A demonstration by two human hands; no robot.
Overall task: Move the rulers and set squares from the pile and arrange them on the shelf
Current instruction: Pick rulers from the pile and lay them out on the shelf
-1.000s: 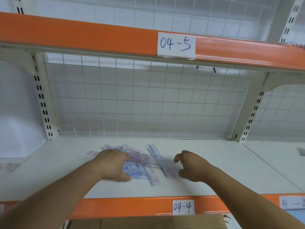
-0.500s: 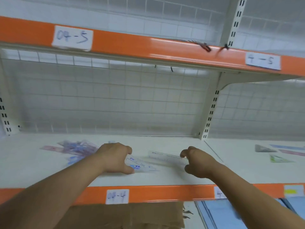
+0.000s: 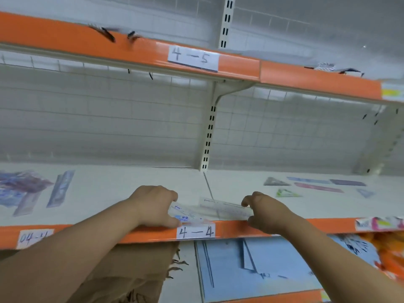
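Observation:
A pile of rulers and set squares (image 3: 24, 189) lies at the far left of the white shelf (image 3: 122, 189). My left hand (image 3: 155, 206) grips a clear set square (image 3: 188, 216) with blue print, low over the shelf's front edge. My right hand (image 3: 265, 212) pinches the right end of a clear ruler (image 3: 225, 207) just above the shelf near the seam between bays. On the right bay lie arranged pieces: a grey set square (image 3: 276, 182), a green set square (image 3: 287, 193), a pink ruler (image 3: 318, 187), a blue ruler (image 3: 308, 179) and a purple ruler (image 3: 347, 183).
An orange front rail (image 3: 231, 230) labelled 4-4 runs under my hands. A slotted upright (image 3: 208, 136) and wire grid back the shelf. The orange shelf above (image 3: 131, 51) overhangs. Below sit a cardboard box (image 3: 135, 272) and blue sheets (image 3: 262, 265).
Both hands have carried the set square and the ruler rightward from the pile to the seam between bays. My view has swung right, showing the arranged pieces.

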